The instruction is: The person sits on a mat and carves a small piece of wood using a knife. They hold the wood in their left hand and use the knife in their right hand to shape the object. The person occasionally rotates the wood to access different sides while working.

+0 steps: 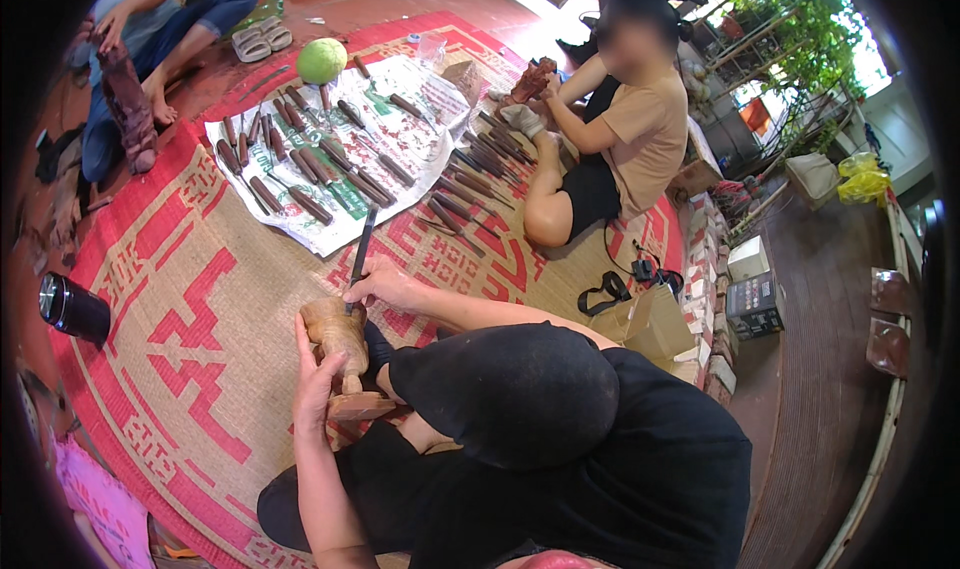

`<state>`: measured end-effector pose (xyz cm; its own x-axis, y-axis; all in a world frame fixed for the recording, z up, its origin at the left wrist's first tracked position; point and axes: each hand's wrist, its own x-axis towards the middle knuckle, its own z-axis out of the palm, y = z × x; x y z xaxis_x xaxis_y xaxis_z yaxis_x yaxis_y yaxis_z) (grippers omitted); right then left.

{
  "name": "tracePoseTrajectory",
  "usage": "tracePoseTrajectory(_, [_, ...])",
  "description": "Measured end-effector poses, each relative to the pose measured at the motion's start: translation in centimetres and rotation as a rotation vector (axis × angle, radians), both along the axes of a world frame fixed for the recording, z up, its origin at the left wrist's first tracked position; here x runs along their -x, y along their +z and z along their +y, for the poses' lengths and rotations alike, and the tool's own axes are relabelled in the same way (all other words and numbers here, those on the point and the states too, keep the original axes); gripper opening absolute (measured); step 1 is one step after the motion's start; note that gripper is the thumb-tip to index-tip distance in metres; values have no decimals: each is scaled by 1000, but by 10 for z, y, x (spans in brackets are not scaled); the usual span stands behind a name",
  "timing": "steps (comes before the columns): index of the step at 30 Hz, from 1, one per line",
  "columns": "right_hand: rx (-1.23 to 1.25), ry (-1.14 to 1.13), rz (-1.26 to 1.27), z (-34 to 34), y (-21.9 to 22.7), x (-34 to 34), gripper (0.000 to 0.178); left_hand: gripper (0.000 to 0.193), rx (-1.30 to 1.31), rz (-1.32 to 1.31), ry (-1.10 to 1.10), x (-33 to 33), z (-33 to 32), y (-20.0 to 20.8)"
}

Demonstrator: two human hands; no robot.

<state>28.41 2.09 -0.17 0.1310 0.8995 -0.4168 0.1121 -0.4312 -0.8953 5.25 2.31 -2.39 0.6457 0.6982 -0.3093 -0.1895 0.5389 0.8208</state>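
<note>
My left hand [318, 374] is wrapped around the side of a light brown wooden carving [335, 324]. The carving has a wide rounded body, a narrow stem and a flat reddish-brown base, and it tilts over my lap. In my right hand [388, 285] is a slim dark chisel [365, 246], held at a steep slant. Its lower end meets the upper part of the carving, though my fingers partly cover the contact. Beyond my hands, several wooden-handled chisels [310, 205] lie on a printed white sheet [335, 237].
A red and tan woven mat [250, 299] covers the floor. More tools [470, 194] lie beside a seated person [640, 139] who holds a reddish carving [533, 79]. A green round fruit [322, 61], black tumbler [74, 307] and open cardboard box [650, 324] stand around. Another person sits far left.
</note>
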Motion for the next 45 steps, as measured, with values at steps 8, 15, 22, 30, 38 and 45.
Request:
tracePoseTrajectory(8, [-74, -20, 148, -3, 8, 17, 12, 100, 23, 15, -21, 1, 1, 16])
tracePoseTrajectory(15, [-73, -27, 151, 0, -6, 6, 17, 102, 21, 40, -43, -2, 1, 18])
tracePoseTrajectory(22, [-93, -32, 82, 5, -12, 3, 18, 102, 59, 51, -44, -3, 1, 21])
tracePoseTrajectory(30, [-50, -17, 107, -3, 10, 16, 12, 102, 72, -5, -25, -4, -3, 17])
tracePoseTrajectory(38, [-66, -24, 93, 1, 3, 11, 14, 102, 28, 47, -17, -3, -3, 16])
tracePoseTrajectory(45, [-52, -26, 54, 4, 5, 10, 13, 101, 27, 53, -2, -1, -2, 17])
